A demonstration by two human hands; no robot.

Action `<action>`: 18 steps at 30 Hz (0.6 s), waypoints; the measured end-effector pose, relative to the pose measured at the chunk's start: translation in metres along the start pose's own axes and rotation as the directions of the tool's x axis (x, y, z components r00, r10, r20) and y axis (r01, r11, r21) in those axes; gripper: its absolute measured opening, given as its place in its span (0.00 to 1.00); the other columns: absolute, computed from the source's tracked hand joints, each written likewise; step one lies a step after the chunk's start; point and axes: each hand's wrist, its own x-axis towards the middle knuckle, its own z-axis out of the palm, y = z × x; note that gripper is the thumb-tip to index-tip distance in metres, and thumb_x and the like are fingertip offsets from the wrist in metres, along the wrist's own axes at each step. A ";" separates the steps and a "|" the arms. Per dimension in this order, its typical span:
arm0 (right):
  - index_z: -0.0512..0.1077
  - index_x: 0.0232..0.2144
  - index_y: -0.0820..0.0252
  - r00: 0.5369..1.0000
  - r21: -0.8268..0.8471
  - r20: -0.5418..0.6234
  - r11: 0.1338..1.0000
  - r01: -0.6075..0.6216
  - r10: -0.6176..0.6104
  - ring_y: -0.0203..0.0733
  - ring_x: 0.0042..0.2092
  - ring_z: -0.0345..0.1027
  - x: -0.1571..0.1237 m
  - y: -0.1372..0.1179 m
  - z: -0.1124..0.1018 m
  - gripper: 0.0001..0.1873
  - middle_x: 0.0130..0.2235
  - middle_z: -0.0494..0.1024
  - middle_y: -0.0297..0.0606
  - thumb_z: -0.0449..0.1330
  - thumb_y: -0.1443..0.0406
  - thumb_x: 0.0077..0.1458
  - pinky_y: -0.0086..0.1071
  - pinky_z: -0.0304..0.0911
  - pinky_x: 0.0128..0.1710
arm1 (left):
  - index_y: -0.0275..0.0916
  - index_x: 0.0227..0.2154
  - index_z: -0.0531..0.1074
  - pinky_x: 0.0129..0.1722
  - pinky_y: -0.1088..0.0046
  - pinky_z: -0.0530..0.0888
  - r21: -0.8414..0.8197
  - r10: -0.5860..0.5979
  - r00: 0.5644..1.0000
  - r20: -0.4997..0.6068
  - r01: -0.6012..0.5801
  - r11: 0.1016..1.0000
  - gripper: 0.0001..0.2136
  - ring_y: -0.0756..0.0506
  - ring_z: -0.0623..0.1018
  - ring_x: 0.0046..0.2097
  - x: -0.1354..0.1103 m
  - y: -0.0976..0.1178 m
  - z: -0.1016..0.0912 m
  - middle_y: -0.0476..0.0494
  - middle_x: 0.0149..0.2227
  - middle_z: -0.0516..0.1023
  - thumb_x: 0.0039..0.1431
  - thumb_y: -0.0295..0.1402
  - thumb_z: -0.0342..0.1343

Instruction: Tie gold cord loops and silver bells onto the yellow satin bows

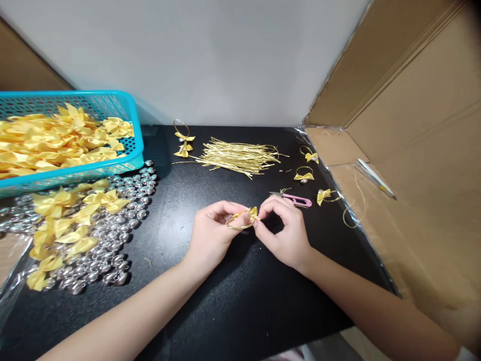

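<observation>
Between my two hands, above the middle of the black table (180, 281), is a yellow ribbon bow (253, 212) on a loop of gold cord (237, 227). My left hand (216, 228) is closed, pinching the bow and its loop between thumb and fingers. From the other side, my right hand (283, 228) brings thumb and forefinger together at the bow's edge; what lies between those fingertips is too small to make out. Just beyond my right hand lie pink thread snips (298, 200). A bundle of gold cord pieces (238, 157) is spread farther back.
At left, a turquoise basket (138, 130) holds many yellow bows (56, 138). Silver bells (112, 230) and loose bows (80, 213) lie in front. Finished-looking bow loops (303, 177) sit at right and back (183, 136). Cardboard walls (421, 125) stand right, with a white pen-like tool (376, 178).
</observation>
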 end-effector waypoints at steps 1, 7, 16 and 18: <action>0.63 0.22 0.57 1.000 0.029 -0.010 0.999 -0.029 0.029 0.38 0.29 0.66 -0.001 0.000 0.001 0.09 0.25 0.71 0.32 0.60 0.72 0.47 0.37 0.60 0.35 | 0.37 0.20 0.76 0.32 0.76 0.74 0.006 0.009 1.000 -0.001 -0.009 1.000 0.08 0.50 0.77 0.29 0.000 0.000 0.000 0.46 0.27 0.81 0.44 0.31 0.70; 0.66 0.22 0.57 0.954 0.333 -0.030 0.903 -0.273 0.299 0.40 0.32 0.71 -0.007 -0.002 0.008 0.08 0.27 0.75 0.34 0.62 0.70 0.46 0.35 0.67 0.35 | 0.38 0.21 0.77 0.31 0.76 0.75 0.079 0.126 0.992 0.014 -0.126 0.989 0.05 0.49 0.78 0.31 -0.006 0.000 0.000 0.47 0.29 0.81 0.47 0.29 0.68; 0.69 0.27 0.56 0.965 0.378 -0.068 0.902 -0.210 0.253 0.38 0.32 0.71 -0.012 -0.001 0.010 0.08 0.28 0.75 0.33 0.63 0.72 0.47 0.34 0.69 0.35 | 0.38 0.20 0.76 0.31 0.75 0.74 0.074 0.105 0.994 -0.032 -0.103 0.992 0.06 0.49 0.78 0.29 -0.001 0.003 0.000 0.46 0.28 0.81 0.45 0.30 0.68; 0.69 0.29 0.55 0.980 0.308 -0.068 0.938 -0.157 0.186 0.39 0.33 0.71 -0.012 0.000 0.008 0.09 0.29 0.75 0.33 0.62 0.73 0.47 0.35 0.69 0.36 | 0.37 0.19 0.76 0.31 0.75 0.74 -0.014 0.028 0.999 -0.028 -0.028 0.999 0.07 0.49 0.77 0.29 0.002 0.001 -0.001 0.46 0.27 0.81 0.43 0.30 0.69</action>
